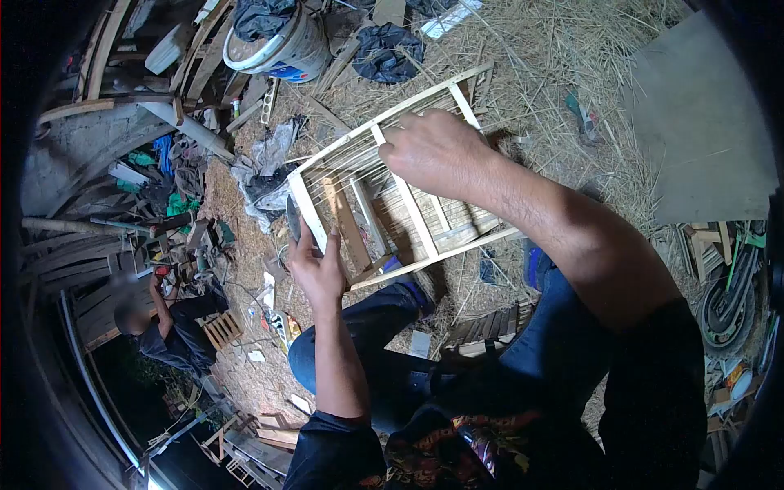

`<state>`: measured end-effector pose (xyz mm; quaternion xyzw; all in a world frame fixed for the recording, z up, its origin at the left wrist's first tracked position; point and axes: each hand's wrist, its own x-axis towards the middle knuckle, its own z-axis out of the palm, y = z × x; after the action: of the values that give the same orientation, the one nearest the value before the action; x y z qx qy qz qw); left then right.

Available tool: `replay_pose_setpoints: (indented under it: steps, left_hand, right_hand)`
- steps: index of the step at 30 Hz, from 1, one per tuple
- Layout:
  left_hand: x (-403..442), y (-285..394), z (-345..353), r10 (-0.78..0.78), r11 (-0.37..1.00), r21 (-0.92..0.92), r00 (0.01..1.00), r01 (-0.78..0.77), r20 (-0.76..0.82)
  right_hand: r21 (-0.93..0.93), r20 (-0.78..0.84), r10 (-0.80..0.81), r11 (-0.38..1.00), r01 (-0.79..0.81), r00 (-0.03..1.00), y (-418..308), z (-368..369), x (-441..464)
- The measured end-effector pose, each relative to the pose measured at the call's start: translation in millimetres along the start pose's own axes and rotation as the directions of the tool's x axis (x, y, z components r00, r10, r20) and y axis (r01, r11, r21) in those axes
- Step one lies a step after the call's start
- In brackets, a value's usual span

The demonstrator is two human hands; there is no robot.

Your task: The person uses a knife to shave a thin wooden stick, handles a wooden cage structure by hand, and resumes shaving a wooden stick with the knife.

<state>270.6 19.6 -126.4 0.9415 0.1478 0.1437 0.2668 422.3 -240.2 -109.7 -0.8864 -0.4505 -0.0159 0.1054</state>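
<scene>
A pale wooden cage (414,214), made of light strips with rows of thin bars, is tilted over my lap. My left hand (317,269) grips its near-left end strip, thumb on one side and fingers on the other. A dark, flat, blade-like piece (292,219) shows beside those fingers; I cannot tell whether they hold it. Over the cage's upper side, my right hand (433,151) is closed with the knuckles up, by the middle cross strip. Its fingertips are hidden, so what it pinches does not show.
Straw and shavings cover the ground. A white bucket (282,49) with black plastic stands at the far left, near a black bag (388,53). Another person (175,327) sits at the left. A grey board (702,122) and a wheel (729,310) are at the right.
</scene>
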Motion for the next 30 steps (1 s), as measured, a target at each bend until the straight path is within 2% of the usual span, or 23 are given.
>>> replay_pose_setpoints:
  steps: [3,5,6,7,10,12,16,18,21,23,25,28,30]
  left_hand:
    - [0.8,-4.3,-2.2,-0.066,0.996,0.061,0.997,0.064,0.032]
    - [0.6,-0.6,-3.1,-0.102,0.993,0.062,0.994,0.1,0.04]
    - [0.7,1.1,-3.8,-0.135,0.989,0.065,0.989,0.132,0.054]
    - [0.8,-2.7,-4.0,-0.14,0.989,0.064,0.989,0.136,0.049]
    - [0.1,-17.0,1.0,-0.099,0.994,0.051,0.993,0.097,0.056]
    - [-0.4,-17.4,3.2,-0.074,0.997,-0.033,0.997,0.075,0.026]
    - [-0.7,-6.0,-0.8,-0.1,0.994,0.037,0.995,0.099,0.017]
    - [-0.3,-4.5,-2.0,-0.088,0.996,0.032,0.996,0.087,0.03]
    - [0.4,6.2,-4.4,-0.147,0.989,0.041,0.988,0.145,0.046]
    - [0.5,6.0,-4.9,-0.155,0.985,0.087,0.986,0.15,0.058]
    - [0.6,-0.8,-2.6,-0.093,0.995,0.028,0.995,0.093,0.026]
    - [-0.3,-3.3,-1.6,-0.08,0.993,0.083,0.997,0.078,0.01]
    - [1.5,-3.5,-1.5,-0.056,0.998,0.041,0.998,0.055,0.008]
  right_hand:
    - [-0.018,-0.038,0.003,1.0,-0.004,0.999,2.5,-5.6,-3.8]
    - [-0.044,0.03,0.067,0.997,-0.066,0.997,8.5,-9.4,-5.0]
    - [-0.048,-0.138,0.021,0.998,-0.028,0.99,11.0,-5.5,-9.8]
    - [-0.049,-0.138,0.014,0.999,-0.021,0.99,10.5,-1.4,-8.3]
    - [-0.048,-0.106,0.018,0.999,-0.023,0.994,7.4,6.3,-4.8]
    - [-0.036,-0.097,0.015,0.999,-0.019,0.995,1.8,7.8,0.2]
    - [-0.029,0.012,0.052,0.998,-0.052,0.999,0.9,-2.9,-1.4]
    - [-0.066,-0.145,0.011,0.998,-0.021,0.989,12.1,0.3,-7.4]
    - [-0.033,-0.104,0.038,0.999,-0.041,0.994,11.9,1.1,-8.5]
    - [-0.049,-0.124,-0.002,0.999,-0.004,0.992,9.2,8.1,-4.3]
    - [-0.076,-0.116,-0.016,0.997,0.007,0.993,4.0,8.1,-1.8]
    - [-0.073,-0.088,0.004,0.997,-0.011,0.996,1.1,1.9,-0.5]
    - [-0.075,-0.12,0.006,0.997,-0.015,0.993,4.8,-4.5,-6.2]
